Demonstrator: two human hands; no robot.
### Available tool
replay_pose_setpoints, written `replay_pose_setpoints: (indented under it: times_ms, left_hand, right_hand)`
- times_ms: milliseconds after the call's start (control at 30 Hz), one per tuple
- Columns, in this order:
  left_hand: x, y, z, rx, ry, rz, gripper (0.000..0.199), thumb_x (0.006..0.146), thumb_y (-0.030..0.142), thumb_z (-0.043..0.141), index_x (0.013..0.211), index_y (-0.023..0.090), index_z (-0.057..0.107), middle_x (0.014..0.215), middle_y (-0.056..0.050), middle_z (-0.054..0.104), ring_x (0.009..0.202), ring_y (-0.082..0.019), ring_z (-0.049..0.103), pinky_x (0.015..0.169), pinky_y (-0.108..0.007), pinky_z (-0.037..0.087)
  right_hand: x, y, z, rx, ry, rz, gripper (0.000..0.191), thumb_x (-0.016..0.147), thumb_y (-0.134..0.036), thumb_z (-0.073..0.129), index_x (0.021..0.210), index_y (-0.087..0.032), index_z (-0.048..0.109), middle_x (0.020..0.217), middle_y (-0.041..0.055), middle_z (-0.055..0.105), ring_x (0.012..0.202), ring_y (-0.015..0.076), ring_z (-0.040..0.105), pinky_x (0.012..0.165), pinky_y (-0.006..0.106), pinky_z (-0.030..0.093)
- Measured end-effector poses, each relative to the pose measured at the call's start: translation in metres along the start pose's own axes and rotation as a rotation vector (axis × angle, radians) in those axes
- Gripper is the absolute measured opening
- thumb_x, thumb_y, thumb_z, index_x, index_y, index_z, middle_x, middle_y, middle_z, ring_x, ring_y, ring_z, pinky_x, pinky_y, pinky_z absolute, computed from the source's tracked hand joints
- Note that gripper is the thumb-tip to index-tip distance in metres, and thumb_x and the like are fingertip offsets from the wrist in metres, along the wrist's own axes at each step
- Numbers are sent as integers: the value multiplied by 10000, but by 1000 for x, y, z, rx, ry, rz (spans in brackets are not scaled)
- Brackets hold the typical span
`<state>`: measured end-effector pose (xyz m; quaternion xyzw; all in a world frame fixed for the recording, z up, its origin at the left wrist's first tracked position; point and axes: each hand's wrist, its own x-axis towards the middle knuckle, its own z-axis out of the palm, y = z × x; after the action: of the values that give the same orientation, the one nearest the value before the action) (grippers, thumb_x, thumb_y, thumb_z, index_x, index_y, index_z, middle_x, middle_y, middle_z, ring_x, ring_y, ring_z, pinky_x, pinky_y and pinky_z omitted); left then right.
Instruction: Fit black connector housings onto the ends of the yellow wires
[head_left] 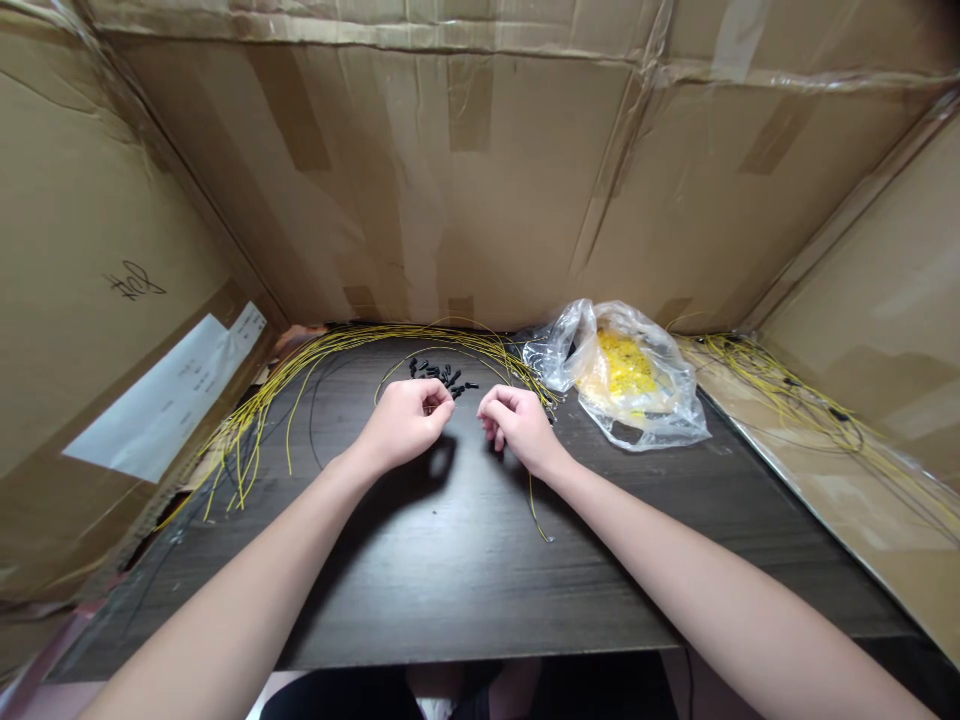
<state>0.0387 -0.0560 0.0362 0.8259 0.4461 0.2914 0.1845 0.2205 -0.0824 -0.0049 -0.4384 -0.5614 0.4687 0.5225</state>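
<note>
My left hand (411, 420) is closed in a pinch above the dark table (420, 590). A thin yellow wire (442, 350) loops up from behind it and over toward the right, and its end seems to be between the thumb and finger. Facing it across a small gap, my right hand (517, 425) has its fingers curled in; whatever they hold is hidden. Just beyond the hands lies a loose pile of small black sleeve-like pieces (454, 380). Below my right hand a yellow wire end (538, 520) with a pale tip rests on the table.
A long bundle of yellow wires (315, 345) arcs along the back and left of the table. At the back right sits a clear plastic bag (675, 410) with small yellow pieces. More yellow wires (810, 400) lie on cardboard at right. Cardboard walls (487, 200) enclose the table.
</note>
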Motion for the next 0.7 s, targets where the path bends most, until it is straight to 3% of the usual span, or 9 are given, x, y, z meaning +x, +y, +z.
replay_pose_setpoints:
  times_ms: [100,200,433,700]
  left_hand:
    - [-2,-1,3,150,2,94,138,807,228,558,721,155,638,711,-24,657,632,-148,545,601,-268,374]
    - [-4,0,6,190,-14,161,114,805,197,558,731,159,635,717,-25,657,639,-150,553,600,-267,379]
    - [-5,3,6,143,-36,229,101,823,181,567,747,165,630,724,-21,650,657,-148,563,621,-266,402]
    - [-7,4,6,130,-77,231,94,825,186,584,758,167,646,726,-21,661,657,-147,571,627,-264,407]
  right_hand:
    - [-6,-8,0,-187,-19,-211,130,804,-243,541,720,-162,600,609,-22,543,541,98,512,501,203,398]
    - [-8,-9,2,-352,-79,-293,140,822,-219,540,721,-157,613,631,-18,575,573,97,502,563,214,387]
    - [-5,-2,3,-463,-127,-210,153,809,-166,529,671,-149,593,633,-14,602,580,99,506,586,215,366]
    - [-4,-1,0,-494,-163,-222,162,816,-168,534,671,-144,603,604,-21,584,564,95,484,562,212,334]
